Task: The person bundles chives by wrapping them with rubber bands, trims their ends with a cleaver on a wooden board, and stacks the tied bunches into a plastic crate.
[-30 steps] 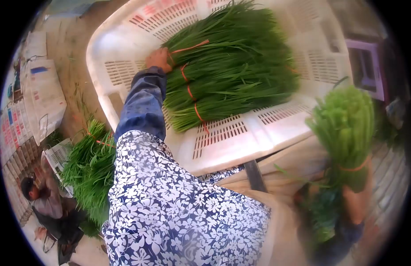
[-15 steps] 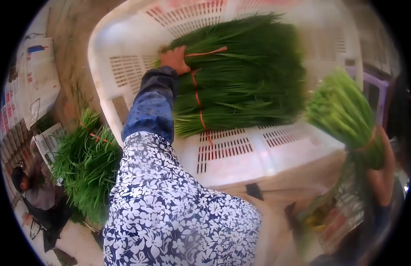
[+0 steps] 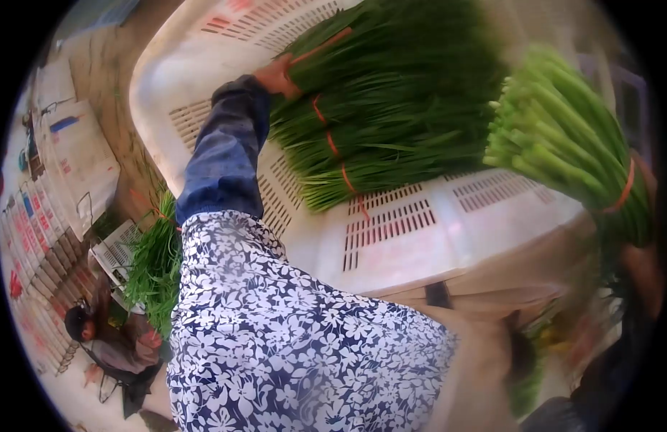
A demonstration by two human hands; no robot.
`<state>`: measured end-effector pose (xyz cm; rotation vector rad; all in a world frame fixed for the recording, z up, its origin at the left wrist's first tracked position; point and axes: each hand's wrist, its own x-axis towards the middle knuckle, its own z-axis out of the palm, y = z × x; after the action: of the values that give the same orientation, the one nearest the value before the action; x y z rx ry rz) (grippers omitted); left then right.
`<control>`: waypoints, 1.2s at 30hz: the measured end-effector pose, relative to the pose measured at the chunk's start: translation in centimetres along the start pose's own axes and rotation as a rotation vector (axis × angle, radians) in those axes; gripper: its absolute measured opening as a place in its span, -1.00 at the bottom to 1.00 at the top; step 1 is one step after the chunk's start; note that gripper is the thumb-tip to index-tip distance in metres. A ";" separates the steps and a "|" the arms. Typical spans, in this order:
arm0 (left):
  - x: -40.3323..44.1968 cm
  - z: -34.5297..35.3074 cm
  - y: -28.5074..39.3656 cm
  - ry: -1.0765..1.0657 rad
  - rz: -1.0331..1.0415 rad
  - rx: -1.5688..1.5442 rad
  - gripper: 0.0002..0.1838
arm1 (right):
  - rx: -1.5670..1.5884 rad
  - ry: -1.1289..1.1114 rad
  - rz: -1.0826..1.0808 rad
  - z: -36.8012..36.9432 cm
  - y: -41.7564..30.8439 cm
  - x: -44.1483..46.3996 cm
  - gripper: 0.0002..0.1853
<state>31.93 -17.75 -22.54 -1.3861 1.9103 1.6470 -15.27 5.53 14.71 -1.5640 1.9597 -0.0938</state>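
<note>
My left hand [image 3: 278, 76] grips the near-left end of a green leafy bundle [image 3: 391, 93] inside a white slotted plastic basket [image 3: 420, 237]. Orange-red bands cross the bundles there, and one band runs beside my fingers. At the right edge my right hand [image 3: 644, 252] is wrapped round a bunch of pale green stems [image 3: 564, 137], tied with an orange band. That bunch is tilted, its thick cut ends pointing up and left over the basket's right side. Part of my right hand is dark and hidden behind the stems.
More green leafy bunches [image 3: 155, 266] lie left of my sleeve. A seated person [image 3: 121, 342] is at the lower left, near a small white crate [image 3: 119, 248]. White printed cartons or sacks [image 3: 78, 162] stand at the left. A purple frame [image 3: 632, 108] shows at the right.
The right hand's stem bunch has risen and come closer to the basket's right side. My left hand stays on the bundle in the basket. The whole view has shifted.
</note>
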 end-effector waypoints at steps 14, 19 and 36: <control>0.3 7.1 0.7 0.600 -0.254 0.518 0.06 | -0.276 -0.231 -0.323 0.8 -5.8 10.5 -0.16; -0.6 8.4 1.4 0.689 -0.283 0.581 -0.05 | -0.264 -0.208 -0.707 4.6 -13.4 17.8 -0.18; -1.1 9.8 2.4 0.678 -0.302 0.341 -0.21 | 0.331 -0.038 -0.827 31.4 -14.4 23.0 -0.78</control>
<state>27.01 -8.90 -23.48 -2.1113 2.0238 0.7083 10.47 -9.57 -14.17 -2.0025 1.0781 -0.6771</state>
